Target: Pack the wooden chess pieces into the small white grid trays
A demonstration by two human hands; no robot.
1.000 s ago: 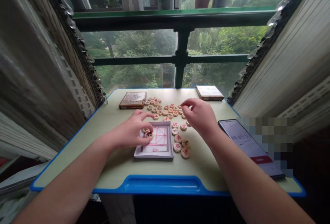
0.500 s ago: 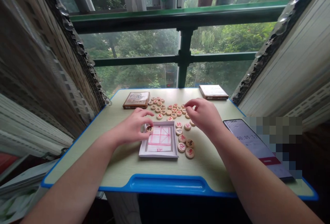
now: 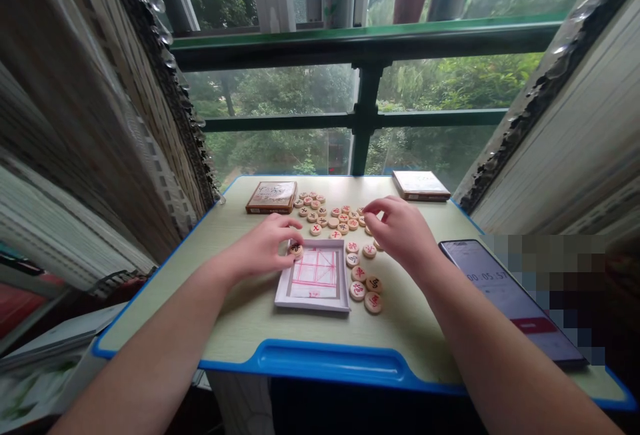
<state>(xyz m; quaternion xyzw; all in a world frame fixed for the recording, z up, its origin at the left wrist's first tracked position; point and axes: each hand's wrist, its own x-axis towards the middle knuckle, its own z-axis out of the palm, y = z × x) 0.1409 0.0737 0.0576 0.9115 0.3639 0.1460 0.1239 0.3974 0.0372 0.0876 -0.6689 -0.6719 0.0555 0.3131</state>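
Observation:
My left hand point(image 3: 265, 245) reaches over the left rim of a shallow white box lid point(image 3: 313, 309). Its thumb and fingers close around a round wooden xiangqi piece point(image 3: 296, 251) with black writing, at the lid's far left corner. Inside the lid lies a white sheet with a red-lined grid point(image 3: 315, 271). My right hand point(image 3: 397, 225) is above the right end of the scattered pieces, with thumb and forefinger pinched at a xiangqi piece point(image 3: 361, 211). The curled fingers partly cover it and the pieces beneath.
Several xiangqi pieces point(image 3: 358, 290) with red or black characters lie right of the lid, more behind it. Flat boxes stand at the back left point(image 3: 271, 197) and back right point(image 3: 421, 185). A phone point(image 3: 510, 301) showing a timer lies right. The table has a blue edge point(image 3: 330, 361).
The whole view has shifted slightly, so the table appears a little farther right and lower. Both hands keep nearly the same place relative to the lid and pieces.

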